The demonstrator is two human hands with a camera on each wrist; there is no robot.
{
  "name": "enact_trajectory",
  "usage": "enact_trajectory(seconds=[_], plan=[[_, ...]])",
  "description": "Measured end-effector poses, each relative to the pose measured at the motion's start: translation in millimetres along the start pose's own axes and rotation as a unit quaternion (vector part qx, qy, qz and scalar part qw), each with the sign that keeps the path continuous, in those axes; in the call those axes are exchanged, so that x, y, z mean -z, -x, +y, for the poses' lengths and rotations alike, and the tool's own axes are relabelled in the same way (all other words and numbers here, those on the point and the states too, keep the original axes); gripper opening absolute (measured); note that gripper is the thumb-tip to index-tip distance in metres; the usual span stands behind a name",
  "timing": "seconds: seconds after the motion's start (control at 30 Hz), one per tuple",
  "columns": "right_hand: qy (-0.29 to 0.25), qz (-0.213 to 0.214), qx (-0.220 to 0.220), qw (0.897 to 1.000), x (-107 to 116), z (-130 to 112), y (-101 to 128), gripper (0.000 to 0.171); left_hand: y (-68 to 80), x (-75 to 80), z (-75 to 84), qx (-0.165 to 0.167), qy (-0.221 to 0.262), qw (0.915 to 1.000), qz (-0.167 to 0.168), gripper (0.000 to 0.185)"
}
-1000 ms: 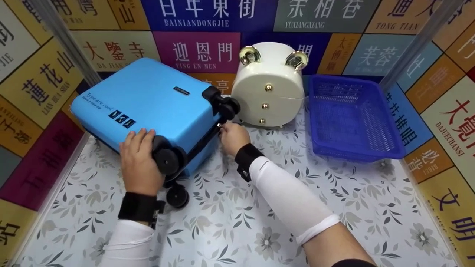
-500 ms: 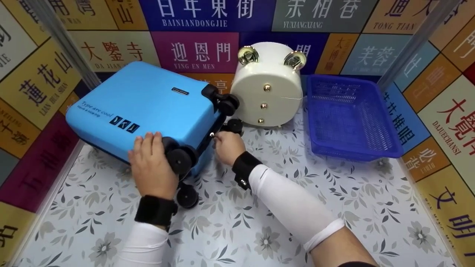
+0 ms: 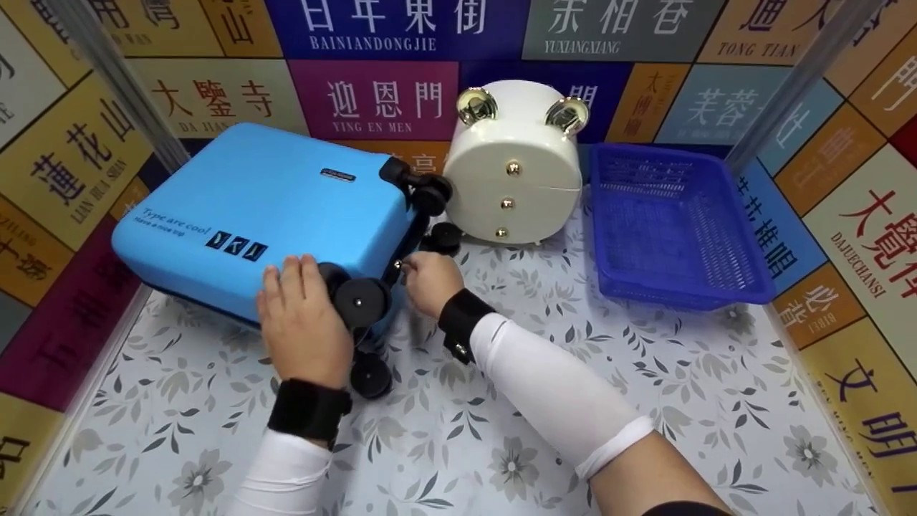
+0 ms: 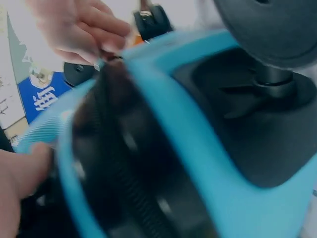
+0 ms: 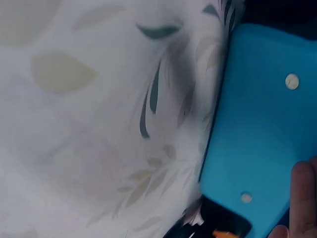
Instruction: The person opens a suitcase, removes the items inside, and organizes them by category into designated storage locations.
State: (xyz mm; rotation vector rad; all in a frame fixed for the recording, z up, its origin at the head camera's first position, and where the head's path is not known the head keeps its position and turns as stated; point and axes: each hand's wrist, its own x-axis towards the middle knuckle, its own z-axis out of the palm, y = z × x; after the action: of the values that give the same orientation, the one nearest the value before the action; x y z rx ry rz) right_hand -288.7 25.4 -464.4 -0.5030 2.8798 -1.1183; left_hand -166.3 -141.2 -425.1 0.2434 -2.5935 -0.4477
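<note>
From the head view, a small bright-blue hard-shell suitcase (image 3: 265,215) with black caster wheels lies on its side at the far left of the floral-patterned table surface (image 3: 501,430), its wheel end facing the near edge. The left hand (image 3: 304,326) rests on the shell beside a wheel, fingers laid flat, bracing it. The right hand (image 3: 428,281) pinches a small metal zipper pull (image 3: 398,265) at the black seam between the shells. A likely slip: the pull is tiny, so the pinch could lose it, and a hard tug could slide the case toward the cream round case with gold knobs (image 3: 512,175) just behind. The blue plastic mesh basket (image 3: 673,229) sits well apart at the far right. The left wrist view, blurred, shows fingertips (image 4: 106,44) closed on the pull above the dark zipper track, which could snag at the corner. The right wrist view shows only blue shell (image 5: 257,129) and tablecloth; the grip is not visible there.
</note>
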Motion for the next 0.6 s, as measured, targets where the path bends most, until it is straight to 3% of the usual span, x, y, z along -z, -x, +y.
enact_trajectory(seconds=[0.13, 0.27, 0.37, 0.47, 0.6], plan=[[-0.002, -0.004, -0.01, 1.0, 0, 2, -11, 0.028, -6.1, 12.6, -11.3, -0.053, 0.014, 0.998, -0.031, 0.075], [-0.004, 0.0, -0.009, 1.0, 1, 5, -15, 0.03, -21.1, 29.9, -42.9, -0.116, 0.054, 0.9864, -0.103, 0.091], [-0.004, 0.003, -0.002, 1.0, 1, 8, -14, 0.03, -31.0, 34.1, -65.3, -0.147, 0.062, 0.9782, -0.132, 0.103], [0.001, 0.005, 0.006, 1.0, 0, 11, -10, 0.029, -35.0, 30.7, -77.0, -0.162, 0.055, 0.9776, -0.123, 0.107], [0.001, 0.001, 0.02, 1.0, -2, 9, 2, 0.028, -31.7, 23.0, -77.1, -0.158, 0.055, 0.9813, -0.096, 0.106]])
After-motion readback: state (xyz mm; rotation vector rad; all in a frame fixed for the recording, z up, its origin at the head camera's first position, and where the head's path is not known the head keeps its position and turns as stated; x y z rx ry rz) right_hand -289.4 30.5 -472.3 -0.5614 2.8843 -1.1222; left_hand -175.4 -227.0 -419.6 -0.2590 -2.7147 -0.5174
